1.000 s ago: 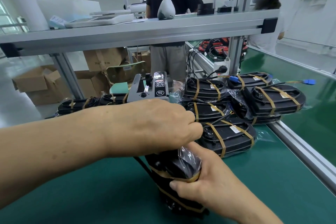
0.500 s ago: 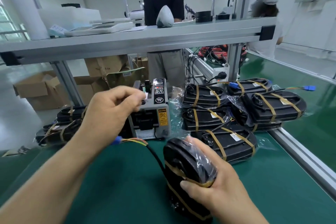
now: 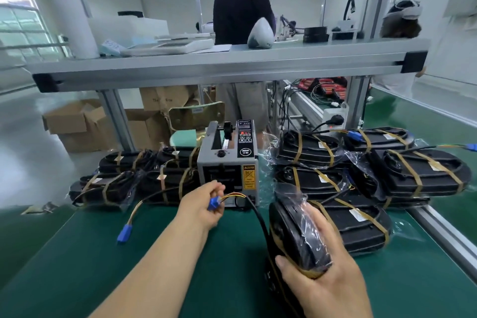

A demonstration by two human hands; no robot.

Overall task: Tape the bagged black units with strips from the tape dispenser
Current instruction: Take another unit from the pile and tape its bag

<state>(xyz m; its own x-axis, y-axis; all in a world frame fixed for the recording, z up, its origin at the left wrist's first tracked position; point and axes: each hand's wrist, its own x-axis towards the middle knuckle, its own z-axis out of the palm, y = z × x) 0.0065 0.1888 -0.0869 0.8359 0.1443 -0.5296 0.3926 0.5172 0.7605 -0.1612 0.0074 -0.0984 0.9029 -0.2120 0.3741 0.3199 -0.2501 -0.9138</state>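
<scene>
The bagged black unit (image 3: 296,235) in work stands on edge just in front of the tape dispenser (image 3: 228,170) and to its right, on the green bench (image 3: 103,266). The right hand (image 3: 327,273) grips it, fingers curled over the plastic and thumb against the near end, where a tan band of tape already shows. Its black cable (image 3: 259,214) runs up toward the dispenser's foot. Directly in front of the dispenser, the left hand (image 3: 204,204) pinches the blue connector (image 3: 213,204) on that cable's coloured wires between thumb and fingertips. Right of the dispenser lies a stack of taped units (image 3: 418,173), each crossed by tan strips; left of it lies a second taped pile (image 3: 134,183), with a loose blue plug (image 3: 124,233) trailing onto the bench. Much of the batch looks done. The held unit seems partly banded, its lead probably still to be tucked and strapped. I cannot tell whether a fresh strip waits at the dispenser's mouth.
</scene>
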